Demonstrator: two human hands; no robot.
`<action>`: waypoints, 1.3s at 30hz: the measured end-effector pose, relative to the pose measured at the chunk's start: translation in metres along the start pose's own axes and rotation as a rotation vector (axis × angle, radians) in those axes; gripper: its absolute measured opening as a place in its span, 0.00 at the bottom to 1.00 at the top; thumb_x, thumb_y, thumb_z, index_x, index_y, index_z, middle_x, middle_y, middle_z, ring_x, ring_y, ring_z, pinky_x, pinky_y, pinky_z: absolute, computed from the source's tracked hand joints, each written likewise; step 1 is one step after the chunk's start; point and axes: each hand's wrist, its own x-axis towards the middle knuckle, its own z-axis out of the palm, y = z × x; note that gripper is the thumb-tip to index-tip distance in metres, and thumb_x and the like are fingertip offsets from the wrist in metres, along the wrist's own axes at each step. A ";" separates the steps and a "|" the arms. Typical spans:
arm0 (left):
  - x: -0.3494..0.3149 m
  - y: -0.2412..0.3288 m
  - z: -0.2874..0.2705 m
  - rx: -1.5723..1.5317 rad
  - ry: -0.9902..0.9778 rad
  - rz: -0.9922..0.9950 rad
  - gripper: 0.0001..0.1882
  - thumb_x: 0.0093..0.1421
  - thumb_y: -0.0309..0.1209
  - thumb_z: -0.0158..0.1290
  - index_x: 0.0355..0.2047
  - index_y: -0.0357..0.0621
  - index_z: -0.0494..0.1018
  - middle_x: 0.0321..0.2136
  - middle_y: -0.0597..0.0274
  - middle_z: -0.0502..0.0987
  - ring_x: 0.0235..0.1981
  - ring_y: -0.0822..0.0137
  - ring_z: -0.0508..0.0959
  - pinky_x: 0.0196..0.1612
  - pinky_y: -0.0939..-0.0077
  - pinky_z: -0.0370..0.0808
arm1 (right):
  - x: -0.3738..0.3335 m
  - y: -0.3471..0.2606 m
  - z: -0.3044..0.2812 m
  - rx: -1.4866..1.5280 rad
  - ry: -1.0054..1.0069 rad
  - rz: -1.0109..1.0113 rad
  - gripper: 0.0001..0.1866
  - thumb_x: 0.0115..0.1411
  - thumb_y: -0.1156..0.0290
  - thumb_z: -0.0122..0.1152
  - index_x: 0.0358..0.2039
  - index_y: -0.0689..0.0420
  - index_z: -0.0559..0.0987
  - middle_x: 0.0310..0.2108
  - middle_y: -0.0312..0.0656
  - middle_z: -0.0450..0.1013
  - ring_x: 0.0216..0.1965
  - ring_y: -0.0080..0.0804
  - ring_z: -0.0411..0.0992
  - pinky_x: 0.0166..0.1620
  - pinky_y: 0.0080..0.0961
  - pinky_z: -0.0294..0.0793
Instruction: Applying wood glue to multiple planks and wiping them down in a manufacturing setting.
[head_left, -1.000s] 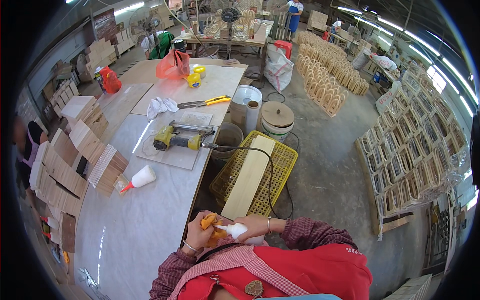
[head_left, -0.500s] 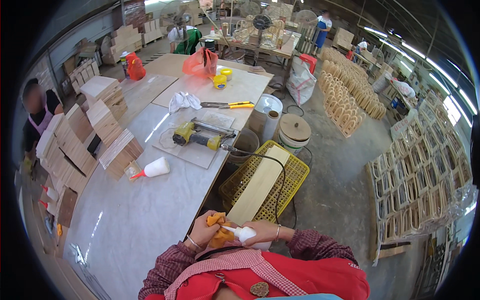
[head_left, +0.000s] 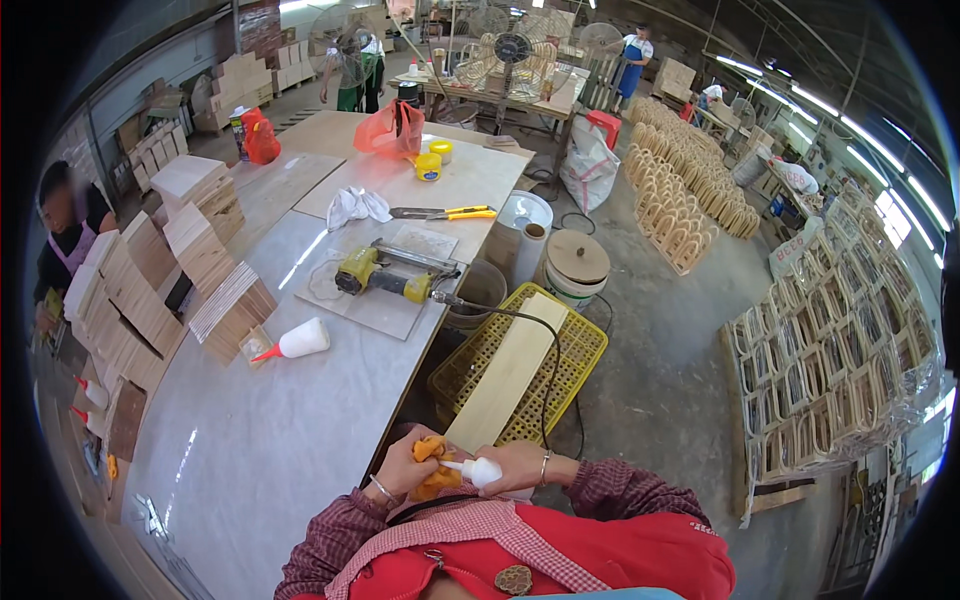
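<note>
Close to my body, my left hand point(head_left: 406, 464) is closed around a crumpled orange cloth point(head_left: 432, 484). My right hand point(head_left: 520, 464) grips a white squeeze bottle point(head_left: 486, 472), its pale nozzle pointing left against the cloth. Part of the bottle is hidden by my fingers. On the worktable point(head_left: 240, 420) ahead lies another white bottle point(head_left: 305, 338) with a red tip. Beyond it, a yellow and black nail gun point(head_left: 385, 275) rests on a thin board, with its air hose running off to the right.
Stacked wooden blocks point(head_left: 225, 305) line the table's left side, near a co-worker point(head_left: 75, 225). Farther back lie a white rag point(head_left: 357, 206), a yellow-handled cutter point(head_left: 468, 212) and yellow tubs point(head_left: 428, 167). Right of the table edge, a plank point(head_left: 508, 370) lies across a yellow crate point(head_left: 592, 345).
My view has shifted slightly, moving the scene a little to the left. Both hands stay together at the cloth and the bottle nozzle. A person in the far background has straightened up.
</note>
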 end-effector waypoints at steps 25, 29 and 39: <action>-0.002 0.006 -0.001 -0.152 0.040 0.067 0.16 0.43 0.20 0.48 0.36 0.41 0.70 0.30 0.63 0.73 0.28 0.69 0.71 0.36 0.82 0.69 | -0.004 0.007 -0.008 0.357 -0.064 0.004 0.29 0.42 0.47 0.61 0.39 0.55 0.73 0.33 0.42 0.74 0.30 0.37 0.72 0.34 0.26 0.71; -0.004 0.019 -0.003 -0.008 0.029 0.087 0.16 0.44 0.21 0.49 0.37 0.41 0.70 0.30 0.63 0.73 0.28 0.69 0.71 0.36 0.82 0.69 | -0.004 0.006 -0.010 0.470 -0.105 0.031 0.27 0.43 0.50 0.62 0.39 0.56 0.74 0.33 0.42 0.73 0.30 0.34 0.71 0.34 0.24 0.71; -0.001 0.010 0.002 0.017 0.065 0.070 0.15 0.45 0.22 0.50 0.37 0.39 0.69 0.31 0.61 0.73 0.28 0.69 0.71 0.34 0.82 0.70 | 0.002 0.020 0.000 0.638 -0.142 0.019 0.27 0.43 0.50 0.62 0.39 0.56 0.74 0.33 0.41 0.74 0.29 0.33 0.72 0.33 0.23 0.72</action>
